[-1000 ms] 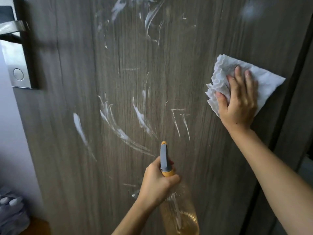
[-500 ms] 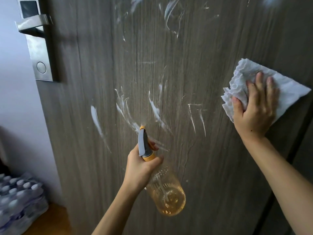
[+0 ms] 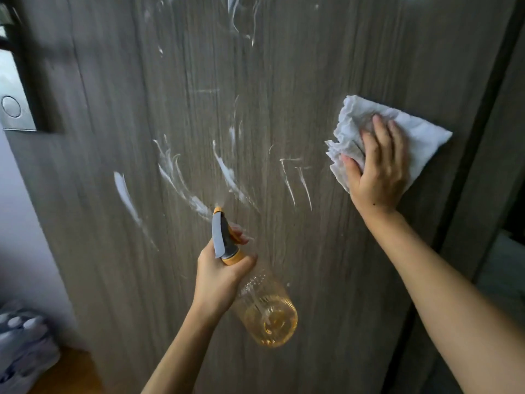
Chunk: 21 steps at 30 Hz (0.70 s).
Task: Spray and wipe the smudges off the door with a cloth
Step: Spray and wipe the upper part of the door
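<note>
Left grip [image 3: 221,275] wraps the spray bottle [image 3: 265,314] beside the smudges [image 3: 230,177]; right grip [image 3: 379,170] presses flat on the cloth [image 3: 420,135] against the door [image 3: 326,66]. Overspray may run, streaking the wood before wiping.

We stand in a home, by a wood-grain door [image 3: 284,81] with a metal lock plate [image 3: 12,109], packed water bottles [image 3: 22,348] on the floor.

Left hand [image 3: 218,275] grips spray bottle [image 3: 264,311] near smudges [image 3: 227,172]; right hand [image 3: 379,172] presses cloth [image 3: 420,135] against door [image 3: 326,66].
</note>
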Each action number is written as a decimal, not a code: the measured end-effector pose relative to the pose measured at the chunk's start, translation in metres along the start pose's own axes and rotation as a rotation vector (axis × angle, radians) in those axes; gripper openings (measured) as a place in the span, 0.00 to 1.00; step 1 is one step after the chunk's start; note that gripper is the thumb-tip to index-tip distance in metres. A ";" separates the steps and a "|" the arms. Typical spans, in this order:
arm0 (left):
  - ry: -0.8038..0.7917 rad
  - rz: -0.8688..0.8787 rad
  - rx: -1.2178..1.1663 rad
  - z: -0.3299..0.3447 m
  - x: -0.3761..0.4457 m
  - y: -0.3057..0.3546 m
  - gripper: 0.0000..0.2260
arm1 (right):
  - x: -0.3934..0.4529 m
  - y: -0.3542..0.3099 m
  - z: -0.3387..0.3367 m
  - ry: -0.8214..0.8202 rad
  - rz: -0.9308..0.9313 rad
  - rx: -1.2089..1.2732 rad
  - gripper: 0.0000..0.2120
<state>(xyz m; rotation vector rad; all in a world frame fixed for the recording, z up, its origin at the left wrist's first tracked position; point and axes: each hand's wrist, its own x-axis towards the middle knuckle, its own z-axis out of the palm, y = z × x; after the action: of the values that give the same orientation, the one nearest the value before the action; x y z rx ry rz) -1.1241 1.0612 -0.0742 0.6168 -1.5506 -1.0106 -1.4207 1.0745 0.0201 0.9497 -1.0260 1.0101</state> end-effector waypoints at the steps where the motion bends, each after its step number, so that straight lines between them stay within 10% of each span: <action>1: -0.008 -0.004 0.007 0.001 -0.002 0.001 0.15 | 0.000 -0.001 -0.001 0.016 -0.005 -0.008 0.17; 10: 0.006 -0.017 0.044 -0.029 -0.011 0.006 0.14 | 0.003 -0.028 -0.028 0.033 -0.004 0.039 0.13; 21: 0.129 -0.052 0.072 -0.082 -0.001 -0.004 0.20 | -0.051 -0.137 -0.004 -0.211 -0.450 0.204 0.22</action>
<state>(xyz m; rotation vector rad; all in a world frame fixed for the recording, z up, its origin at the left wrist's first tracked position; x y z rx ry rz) -1.0449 1.0378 -0.0784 0.7617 -1.4679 -0.9388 -1.2987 1.0329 -0.0493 1.4057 -0.8348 0.6535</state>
